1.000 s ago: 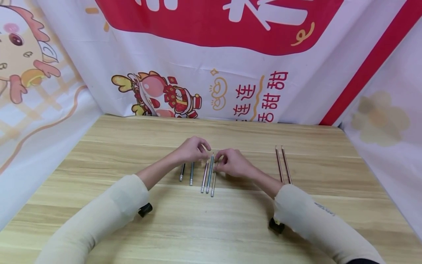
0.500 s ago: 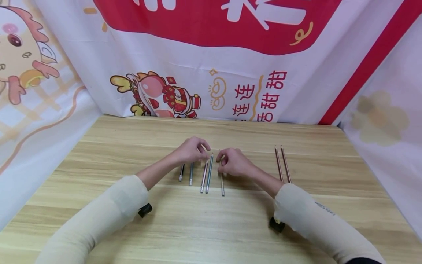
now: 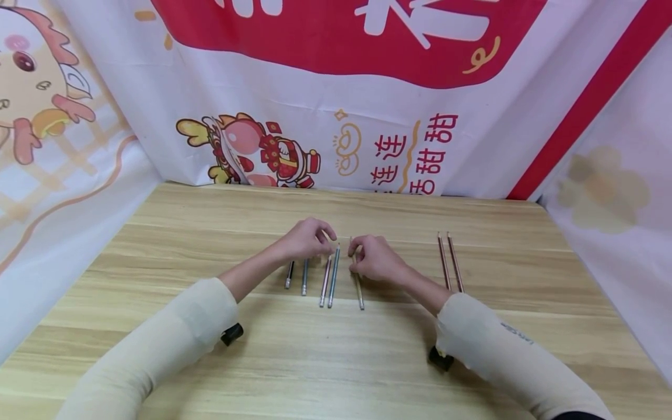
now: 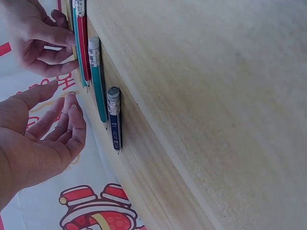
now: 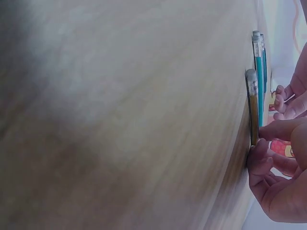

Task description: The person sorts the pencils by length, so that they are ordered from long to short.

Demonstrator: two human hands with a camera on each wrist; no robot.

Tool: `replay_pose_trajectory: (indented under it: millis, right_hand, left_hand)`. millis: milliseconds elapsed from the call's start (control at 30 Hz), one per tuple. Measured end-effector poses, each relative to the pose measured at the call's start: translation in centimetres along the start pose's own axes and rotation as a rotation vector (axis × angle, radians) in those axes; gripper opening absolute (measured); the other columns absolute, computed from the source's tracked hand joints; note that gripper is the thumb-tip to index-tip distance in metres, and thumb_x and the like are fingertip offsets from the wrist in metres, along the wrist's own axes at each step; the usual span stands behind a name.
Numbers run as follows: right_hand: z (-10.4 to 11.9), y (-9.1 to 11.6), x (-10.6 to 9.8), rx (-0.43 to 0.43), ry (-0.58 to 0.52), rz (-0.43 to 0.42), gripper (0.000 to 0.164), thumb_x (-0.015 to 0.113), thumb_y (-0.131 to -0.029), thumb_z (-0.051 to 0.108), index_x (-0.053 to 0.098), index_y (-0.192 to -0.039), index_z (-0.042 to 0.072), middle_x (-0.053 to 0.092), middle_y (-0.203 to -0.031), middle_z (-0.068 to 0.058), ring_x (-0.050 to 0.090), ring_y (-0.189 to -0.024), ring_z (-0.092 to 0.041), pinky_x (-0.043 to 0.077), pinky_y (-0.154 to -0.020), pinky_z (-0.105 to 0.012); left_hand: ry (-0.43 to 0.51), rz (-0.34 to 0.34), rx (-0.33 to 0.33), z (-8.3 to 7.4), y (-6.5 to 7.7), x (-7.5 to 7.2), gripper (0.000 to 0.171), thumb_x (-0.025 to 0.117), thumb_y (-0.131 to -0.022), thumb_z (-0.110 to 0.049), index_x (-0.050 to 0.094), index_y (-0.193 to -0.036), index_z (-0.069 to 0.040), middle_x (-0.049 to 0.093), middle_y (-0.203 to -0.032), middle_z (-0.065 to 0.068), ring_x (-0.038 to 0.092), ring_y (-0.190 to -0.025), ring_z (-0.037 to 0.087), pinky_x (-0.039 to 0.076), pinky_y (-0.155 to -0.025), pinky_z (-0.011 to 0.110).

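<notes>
My right hand [image 3: 378, 258] pinches a yellow pencil [image 3: 359, 293] between thumb and fingers, its eraser end pointing toward me. The right wrist view shows the fingertips at the far part of that yellow pencil [image 5: 254, 115]. Left of it lie a long teal pencil [image 3: 333, 277] and a red pencil [image 3: 325, 283], side by side. Further left are a shorter teal pencil [image 4: 97, 81] and a short dark navy pencil [image 4: 114, 120]. Over the tips of these two, my left hand [image 3: 308, 238] hovers with loosely bent fingers and nothing between them.
Two brown pencils [image 3: 455, 262] lie nearly parallel at the right, partly hidden by my right sleeve [image 3: 504, 350]. Small black blocks [image 3: 232, 333] show under both forearms. A printed cloth [image 3: 304, 93] stands along the back edge of the wooden table [image 3: 325, 373].
My right hand has slid the yellow pencil to the right, away from the long teal pencil, and its slant has changed. The left hand has stayed in place.
</notes>
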State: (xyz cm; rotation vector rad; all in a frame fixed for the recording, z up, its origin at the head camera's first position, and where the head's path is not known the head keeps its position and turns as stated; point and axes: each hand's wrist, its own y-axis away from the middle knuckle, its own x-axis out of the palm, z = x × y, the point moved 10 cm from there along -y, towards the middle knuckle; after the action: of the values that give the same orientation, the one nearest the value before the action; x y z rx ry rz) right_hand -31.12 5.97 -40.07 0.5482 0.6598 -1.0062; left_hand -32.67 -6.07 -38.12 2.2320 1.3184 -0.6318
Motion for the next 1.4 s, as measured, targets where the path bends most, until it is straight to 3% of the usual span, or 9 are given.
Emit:
replay_pose_trajectory:
  millis: [300, 600, 900, 1400]
  right_hand:
    - [0.0, 0.2, -0.5, 0.006, 0.051, -0.030, 0.024, 0.080, -0.084, 0.004, 0.069, -0.105, 0.002, 0.062, -0.069, -0.004, 0.052, -0.058, -0.013, 0.039, -0.051, -0.023]
    - [-0.5, 0.7, -0.6, 0.008, -0.011, -0.014, 0.023, 0.078, -0.085, 0.003, 0.069, -0.106, 0.003, 0.065, -0.071, -0.004, 0.057, -0.060, -0.013, 0.043, -0.051, -0.023]
    - [-1.1, 1.4, -1.7, 0.030, -0.058, -0.030, 0.026, 0.076, -0.085, 0.002, 0.069, -0.110, 0.002, 0.069, -0.080, -0.008, 0.060, -0.066, -0.016, 0.049, -0.056, -0.025]
    - [-1.9, 2.7, -4.2, 0.012, -0.083, -0.090, 0.029, 0.075, -0.083, 0.001, 0.069, -0.111, -0.003, 0.070, -0.080, -0.009, 0.061, -0.068, -0.015, 0.050, -0.060, -0.026]
  left_hand:
    - [0.015, 0.013, 0.003, 0.0, -0.1, 0.3, 0.026, 0.072, -0.091, 0.002, 0.068, -0.116, 0.006, 0.071, -0.088, 0.013, 0.068, -0.075, 0.028, 0.055, -0.063, 0.026]
    - [-0.016, 0.021, 0.009, -0.1, -0.3, 0.9, 0.027, 0.074, -0.089, 0.002, 0.069, -0.115, 0.008, 0.073, -0.089, 0.014, 0.069, -0.078, 0.025, 0.055, -0.064, 0.025]
    - [-0.143, 0.009, 0.073, -0.9, -0.7, 1.2, 0.022, 0.078, -0.084, 0.000, 0.074, -0.105, 0.006, 0.073, -0.080, 0.008, 0.064, -0.071, 0.012, 0.050, -0.062, 0.021]
    - [-0.158, 0.045, 0.075, -1.6, -1.3, 2.6, 0.023, 0.081, -0.079, 0.007, 0.075, -0.101, 0.006, 0.071, -0.077, 0.008, 0.061, -0.069, 0.011, 0.048, -0.063, 0.019]
